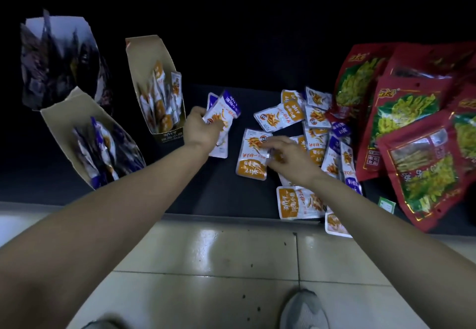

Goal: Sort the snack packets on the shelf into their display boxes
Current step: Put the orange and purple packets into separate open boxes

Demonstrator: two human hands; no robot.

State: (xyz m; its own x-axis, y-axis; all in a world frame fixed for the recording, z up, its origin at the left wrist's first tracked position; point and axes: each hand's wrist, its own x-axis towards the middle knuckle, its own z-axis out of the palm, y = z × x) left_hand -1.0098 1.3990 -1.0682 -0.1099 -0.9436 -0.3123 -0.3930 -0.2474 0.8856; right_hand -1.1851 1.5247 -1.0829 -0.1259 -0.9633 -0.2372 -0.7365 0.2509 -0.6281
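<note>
Several small purple-topped foil packets (223, 112) are clamped in left hand (203, 127). Right hand (286, 156) touches an orange foil packet (251, 165) on the dark shelf (226, 189); gripped or not, cannot tell. Sorting step; next prob. purple ones go into the tan cardboard box (60, 120) w/ same colour.

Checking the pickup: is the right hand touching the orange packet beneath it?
Touching. Head view: the right hand pinches the edge of the orange packet.
</note>
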